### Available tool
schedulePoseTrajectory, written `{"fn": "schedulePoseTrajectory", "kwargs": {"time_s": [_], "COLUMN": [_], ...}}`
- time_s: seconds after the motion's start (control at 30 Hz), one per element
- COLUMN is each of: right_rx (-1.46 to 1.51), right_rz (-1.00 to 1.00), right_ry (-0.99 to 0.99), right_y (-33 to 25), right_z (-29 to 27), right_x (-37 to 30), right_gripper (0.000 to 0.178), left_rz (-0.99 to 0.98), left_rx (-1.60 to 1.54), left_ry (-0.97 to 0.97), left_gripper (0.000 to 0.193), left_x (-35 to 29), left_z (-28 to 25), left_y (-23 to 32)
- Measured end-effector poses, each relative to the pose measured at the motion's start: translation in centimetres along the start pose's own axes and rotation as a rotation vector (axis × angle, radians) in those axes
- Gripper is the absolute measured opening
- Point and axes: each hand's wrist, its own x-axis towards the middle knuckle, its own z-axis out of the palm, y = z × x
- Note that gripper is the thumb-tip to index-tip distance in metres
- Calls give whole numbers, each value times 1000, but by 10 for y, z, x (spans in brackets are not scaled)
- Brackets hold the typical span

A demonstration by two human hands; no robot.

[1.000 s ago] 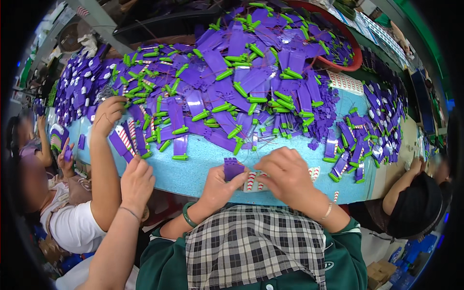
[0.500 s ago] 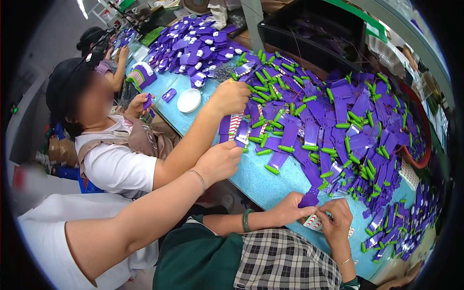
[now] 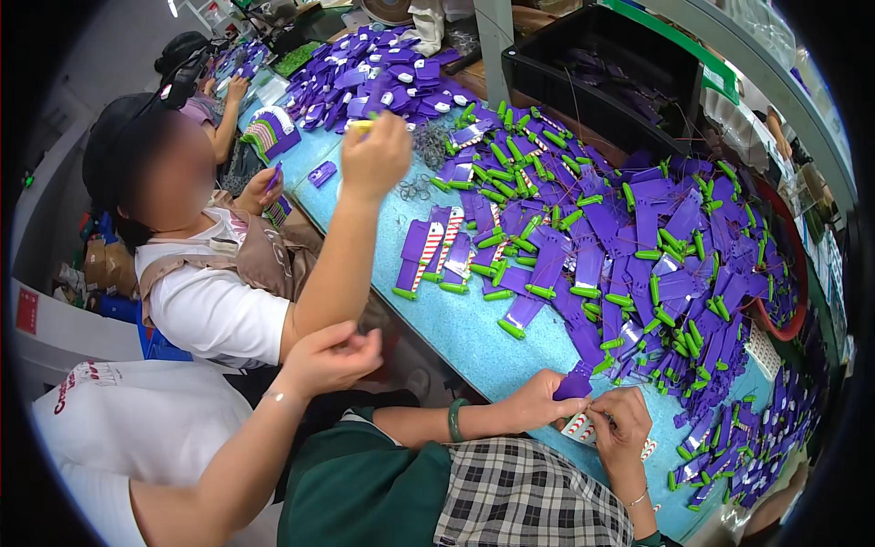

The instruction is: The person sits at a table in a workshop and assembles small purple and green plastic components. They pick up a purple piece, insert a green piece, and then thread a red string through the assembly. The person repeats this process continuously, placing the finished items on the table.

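Observation:
At the table's near edge, my left hand (image 3: 536,401) is closed on a flat purple plastic piece (image 3: 573,384) that juts up past the fingertips. Close beside it, my right hand (image 3: 622,421) has thumb and forefinger pinched together at the piece's lower end. What that pinch holds is too small to make out. Beneath both hands shows a white sheet with red chevron marks (image 3: 579,428), partly covered by the fingers. A green bangle (image 3: 455,419) circles my left wrist.
Purple pieces with green rounded ends (image 3: 638,264) pile over the blue table (image 3: 447,342). Striped purple pieces (image 3: 437,242) lie left of them. Purple-and-white parts (image 3: 374,77) heap farther back, near a black bin (image 3: 602,64). Co-workers' arms (image 3: 333,246) reach in from the left.
A co-worker's hands have drawn back left, away from the striped pieces, one holding something yellow. My hands stay together at the purple piece, with slightly more of the chevron sheet showing.

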Motion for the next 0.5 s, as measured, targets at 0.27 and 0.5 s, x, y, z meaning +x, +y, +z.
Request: {"fn": "schedulePoseTrajectory", "kwargs": {"time_s": [0.27,0.5], "right_rx": [-65,1190], "right_rz": [-271,413], "right_ry": [-46,153], "right_y": [3,13], "right_z": [-7,-17], "right_x": [-9,-16], "right_gripper": [21,18], "left_rz": [80,422], "left_rx": [188,671], "left_ry": [83,311], "left_gripper": [9,12], "left_x": [1,2], "left_z": [4,2], "left_y": [7,14]}}
